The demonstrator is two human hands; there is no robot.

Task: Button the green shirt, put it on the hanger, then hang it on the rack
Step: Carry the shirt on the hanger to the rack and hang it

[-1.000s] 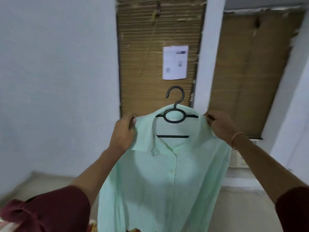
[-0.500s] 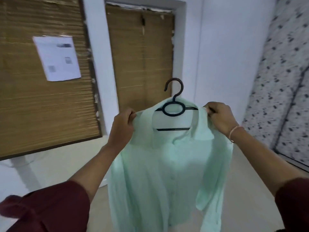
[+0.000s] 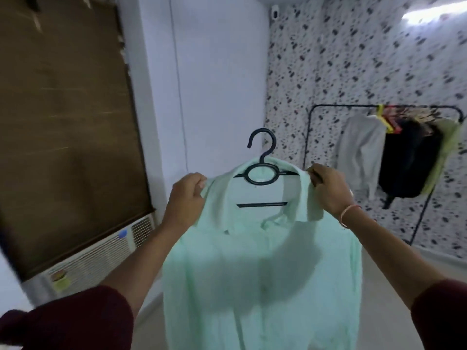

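The pale green shirt (image 3: 262, 269) hangs buttoned on a black plastic hanger (image 3: 261, 170) held up in front of me, hook pointing up. My left hand (image 3: 185, 200) grips the shirt's left shoulder over the hanger arm. My right hand (image 3: 328, 189) grips the right shoulder the same way. The black metal clothes rack (image 3: 309, 132) stands at the right against the speckled wall, well beyond the shirt.
On the rack hang a white garment (image 3: 358, 152), a black one (image 3: 409, 157) and a yellow-green one (image 3: 447, 147) on coloured hangers. A brown blind (image 3: 63, 122) covers the window at left, above a white air-conditioner unit (image 3: 101, 251). Bare floor lies between me and the rack.
My view has swung right, away from the blinds and the paper sheet, so the speckled wall and the rack now show. Both hands keep the same hold on the shirt.
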